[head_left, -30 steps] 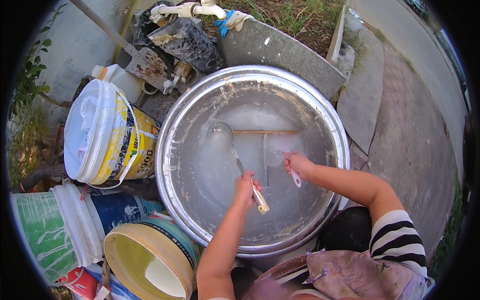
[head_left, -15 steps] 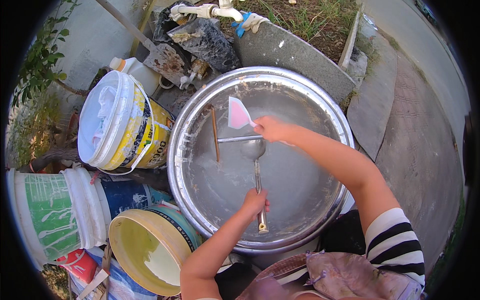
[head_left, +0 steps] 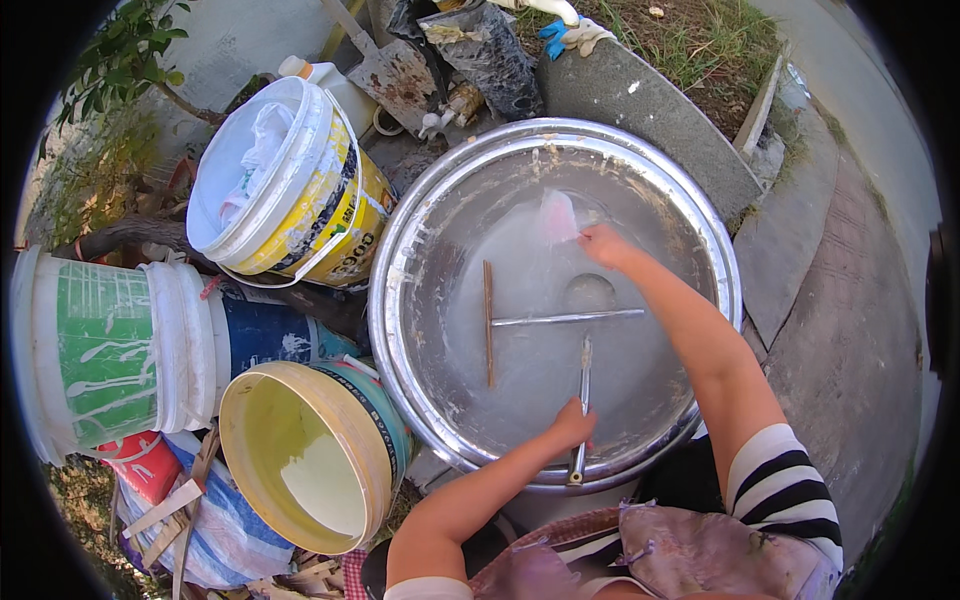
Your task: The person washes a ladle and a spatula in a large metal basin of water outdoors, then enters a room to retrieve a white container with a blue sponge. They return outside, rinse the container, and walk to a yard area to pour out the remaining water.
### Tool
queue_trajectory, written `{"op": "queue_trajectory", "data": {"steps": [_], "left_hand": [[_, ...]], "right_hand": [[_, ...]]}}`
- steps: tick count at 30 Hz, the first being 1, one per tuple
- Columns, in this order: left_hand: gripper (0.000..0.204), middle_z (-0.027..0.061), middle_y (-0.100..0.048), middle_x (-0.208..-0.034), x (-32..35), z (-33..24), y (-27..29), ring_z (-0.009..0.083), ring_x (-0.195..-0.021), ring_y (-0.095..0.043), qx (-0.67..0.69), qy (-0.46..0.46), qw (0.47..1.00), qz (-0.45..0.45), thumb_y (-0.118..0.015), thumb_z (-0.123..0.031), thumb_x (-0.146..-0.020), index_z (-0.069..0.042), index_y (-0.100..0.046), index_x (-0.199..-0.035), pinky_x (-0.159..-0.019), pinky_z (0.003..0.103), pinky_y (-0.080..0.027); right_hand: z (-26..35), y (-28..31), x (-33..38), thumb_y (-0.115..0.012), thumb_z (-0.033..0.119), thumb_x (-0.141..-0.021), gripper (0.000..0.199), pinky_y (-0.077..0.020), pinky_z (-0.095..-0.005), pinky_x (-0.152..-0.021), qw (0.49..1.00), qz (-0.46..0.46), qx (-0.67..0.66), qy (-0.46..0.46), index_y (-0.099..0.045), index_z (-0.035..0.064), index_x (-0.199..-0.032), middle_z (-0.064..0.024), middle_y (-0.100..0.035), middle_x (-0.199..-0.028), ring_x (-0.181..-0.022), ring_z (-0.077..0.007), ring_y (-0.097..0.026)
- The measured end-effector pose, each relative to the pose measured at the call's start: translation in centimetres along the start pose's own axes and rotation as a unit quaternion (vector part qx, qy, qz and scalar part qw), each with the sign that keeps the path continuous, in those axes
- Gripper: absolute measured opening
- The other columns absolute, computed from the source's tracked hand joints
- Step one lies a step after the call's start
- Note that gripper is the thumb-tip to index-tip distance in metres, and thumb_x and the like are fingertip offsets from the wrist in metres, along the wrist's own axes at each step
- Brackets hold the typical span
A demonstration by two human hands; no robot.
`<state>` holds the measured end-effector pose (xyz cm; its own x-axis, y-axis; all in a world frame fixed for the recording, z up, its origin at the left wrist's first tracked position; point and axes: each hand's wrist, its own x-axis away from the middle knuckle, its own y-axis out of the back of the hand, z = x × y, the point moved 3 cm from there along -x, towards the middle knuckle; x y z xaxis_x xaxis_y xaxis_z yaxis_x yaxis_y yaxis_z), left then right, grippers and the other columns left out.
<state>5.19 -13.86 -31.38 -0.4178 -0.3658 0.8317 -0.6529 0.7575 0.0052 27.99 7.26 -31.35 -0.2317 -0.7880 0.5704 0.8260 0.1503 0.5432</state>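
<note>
In front of me is a wide round metal basin [head_left: 381, 310] with a shiny rim and a grey, smeared inside. My left hand [head_left: 573, 424] is closed around the handle of a metal ladle [head_left: 586, 365]; its round bowl rests toward the middle of the basin. Above the basin's far part, my right hand [head_left: 608, 247] grips the handle of a pink scraper [head_left: 557, 217], its blade pointing to the far left and blurred. A T-shaped spreader [head_left: 545, 319], with a brown crossbar and a metal rod, lies inside between the hands, its rod crossing near the ladle's bowl.
Left of the basin stand a yellow bucket [head_left: 310, 215] holding white plastic, a green-and-white bucket [head_left: 105, 345] on its side, and a cream-rimmed bucket [head_left: 232, 465] of yellowish liquid. Beyond are a shovel [head_left: 398, 82], a grey slab [head_left: 640, 120] and gloves [head_left: 585, 38].
The view has shifted, so the basin sits farther right. My right hand has swung the scraper away from the spreader's rod, and the rod's end now shows. My left hand still holds the ladle.
</note>
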Motion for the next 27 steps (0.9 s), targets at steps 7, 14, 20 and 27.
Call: {"op": "queue_trajectory", "data": {"steps": [7, 14, 20, 27], "left_hand": [[0.027, 0.0115, -0.053, -0.068, -0.1, 0.3, -0.4, 0.0206, -0.044, -0.055, 0.021, -0.032, 0.999, -0.004, -0.048, -0.018, -0.08, 0.001, -0.041, -0.098, -0.042, 0.035, -0.046], [0.033, 0.009, -0.051, -0.064, -0.3, 0.4, -0.9, 0.0173, -0.042, -0.05, 0.041, -0.069, 0.997, -0.005, -0.053, -0.016, -0.078, 0.001, -0.04, -0.103, -0.042, 0.031, -0.045], [0.039, 0.0118, -0.054, -0.07, 0.2, 0.5, -0.8, 0.0187, -0.047, -0.055, -0.019, -0.054, 0.998, -0.005, -0.055, -0.015, -0.078, 0.003, -0.041, -0.109, -0.045, 0.032, -0.047], [0.032, 0.0147, -0.054, -0.071, 0.7, -0.1, -0.6, 0.0218, -0.048, -0.056, -0.01, -0.064, 0.998, 0.004, -0.054, -0.015, -0.076, 0.002, -0.04, -0.1, -0.045, 0.035, -0.047]], "right_hand": [[14.1, -6.9, 5.8, -0.045, 0.027, -0.088, 0.023, -0.0447, -0.0401, -0.079, 0.957, 0.052, 0.153, 0.241, -0.061, 0.0148, -0.099, -0.0115, -0.061, -0.096, -0.093, -0.0313, -0.056], [12.3, -7.6, 9.5, -0.045, 0.028, -0.087, 0.024, -0.0447, -0.0403, -0.076, 0.938, 0.115, 0.202, 0.258, -0.061, 0.0111, -0.094, -0.0123, -0.061, -0.092, -0.089, -0.0301, -0.057], [-0.5, 2.4, 5.0, -0.047, 0.028, -0.084, 0.029, -0.0474, -0.0384, -0.065, 0.985, 0.014, 0.169, -0.026, -0.064, 0.0044, -0.085, -0.0133, -0.063, -0.076, -0.062, -0.0261, -0.061], [3.3, -3.8, 3.0, -0.051, 0.027, -0.08, 0.022, -0.0471, -0.038, -0.075, 0.97, 0.041, 0.212, 0.115, -0.067, 0.0142, -0.091, -0.0107, -0.064, -0.09, -0.087, -0.0283, -0.06]]}}
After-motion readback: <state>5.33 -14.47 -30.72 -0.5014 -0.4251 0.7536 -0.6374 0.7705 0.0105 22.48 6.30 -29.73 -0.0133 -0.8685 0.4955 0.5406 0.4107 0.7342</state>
